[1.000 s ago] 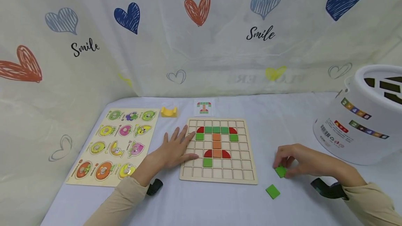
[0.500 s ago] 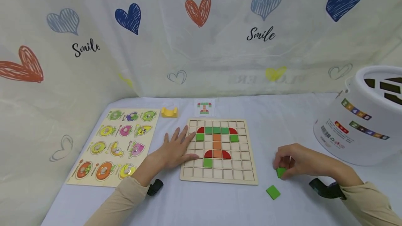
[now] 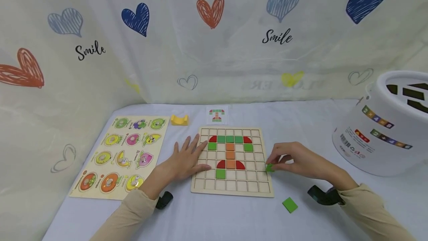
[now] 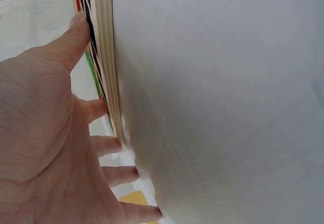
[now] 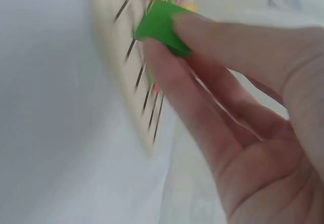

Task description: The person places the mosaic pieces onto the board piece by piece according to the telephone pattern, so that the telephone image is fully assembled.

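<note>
A wooden grid board (image 3: 207, 185) lies in the middle of the table, with red quarter-round, green square and orange square tiles in its cells forming a T-like figure. My left hand (image 3: 182, 163) is spread flat, its thumb and fingertips resting on the board's left edge. Between thumb and fingers my right hand (image 3: 301, 159) pinches a green square tile (image 5: 161, 28), which overlaps the board's right edge in the head view. Another green square tile (image 3: 289, 205) lies on the cloth to the right of the board's near corner.
Behind the board lies a small pattern card (image 3: 217, 115), with a yellow holder (image 3: 180, 120) to its left. A fruit puzzle board (image 3: 110, 148) occupies the table's left. On the right stands a white bucket (image 3: 354, 155) with a slotted lid.
My right hand has picked up a green tile from the cloth and carried it left and away from me to the board's right edge. My left hand has stayed in place.
</note>
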